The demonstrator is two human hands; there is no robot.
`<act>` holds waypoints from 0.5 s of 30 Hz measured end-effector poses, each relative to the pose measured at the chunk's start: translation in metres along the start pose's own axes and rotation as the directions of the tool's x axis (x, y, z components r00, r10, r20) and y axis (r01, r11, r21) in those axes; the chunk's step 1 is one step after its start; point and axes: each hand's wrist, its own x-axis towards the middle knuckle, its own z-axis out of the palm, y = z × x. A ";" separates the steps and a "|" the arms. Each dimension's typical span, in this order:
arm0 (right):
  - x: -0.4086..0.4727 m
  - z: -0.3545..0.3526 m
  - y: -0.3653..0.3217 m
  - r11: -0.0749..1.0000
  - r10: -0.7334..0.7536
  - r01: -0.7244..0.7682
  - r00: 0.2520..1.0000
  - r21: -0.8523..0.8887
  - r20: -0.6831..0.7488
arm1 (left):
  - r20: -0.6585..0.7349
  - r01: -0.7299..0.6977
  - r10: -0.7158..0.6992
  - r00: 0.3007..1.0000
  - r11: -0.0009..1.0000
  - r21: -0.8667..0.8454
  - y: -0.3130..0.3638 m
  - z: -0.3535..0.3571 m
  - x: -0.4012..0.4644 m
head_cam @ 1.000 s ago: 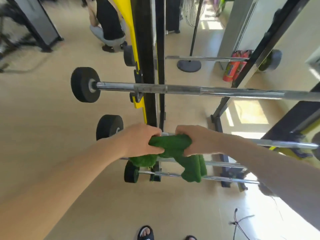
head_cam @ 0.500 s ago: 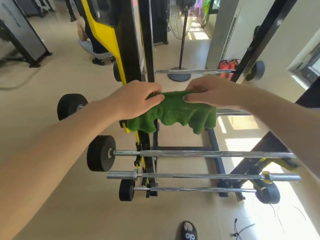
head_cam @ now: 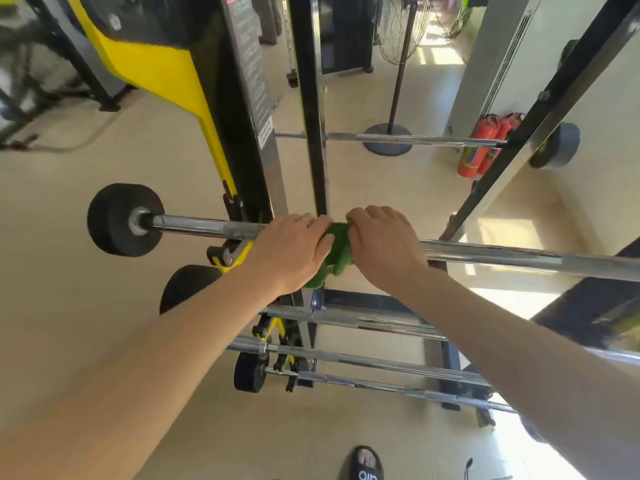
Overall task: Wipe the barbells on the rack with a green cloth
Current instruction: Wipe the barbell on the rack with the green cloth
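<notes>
A chrome barbell (head_cam: 519, 256) with a black end weight (head_cam: 121, 220) lies across the black and yellow rack (head_cam: 242, 140) at chest height. The green cloth (head_cam: 337, 247) is wrapped round this bar near the rack's upright. My left hand (head_cam: 291, 251) grips the cloth and bar from the left, and my right hand (head_cam: 384, 244) grips them from the right, the two hands close together. Only a small bunch of cloth shows between them. Below hang three more barbells (head_cam: 363, 362), and another barbell (head_cam: 408, 139) rests higher, farther back.
Two red fire extinguishers (head_cam: 479, 147) stand by the white wall at right. A standing fan (head_cam: 398, 81) is behind the rack. My sandalled foot (head_cam: 365, 465) is on the beige floor below, with a cable (head_cam: 467, 465) beside it. Gym machines (head_cam: 41, 81) fill the far left.
Both hands lifted the cloth off a lower barbell, carried it up spread between them, and now clasp it bunched round a higher bar.
</notes>
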 end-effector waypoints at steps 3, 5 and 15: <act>-0.002 0.002 0.000 0.985 -0.095 0.103 0.993 0.138 -0.063 | 0.005 -0.026 0.026 1.000 1.000 0.016 -0.009 -0.006 0.001; -0.005 0.005 -0.003 0.971 -0.170 0.184 0.980 0.154 -0.098 | 0.015 -0.025 0.025 1.000 0.999 0.034 -0.015 -0.011 0.000; 0.008 0.014 -0.020 0.959 -0.188 0.165 0.979 -0.231 -0.081 | -0.084 0.011 -0.010 0.996 1.000 0.016 -0.043 -0.033 -0.029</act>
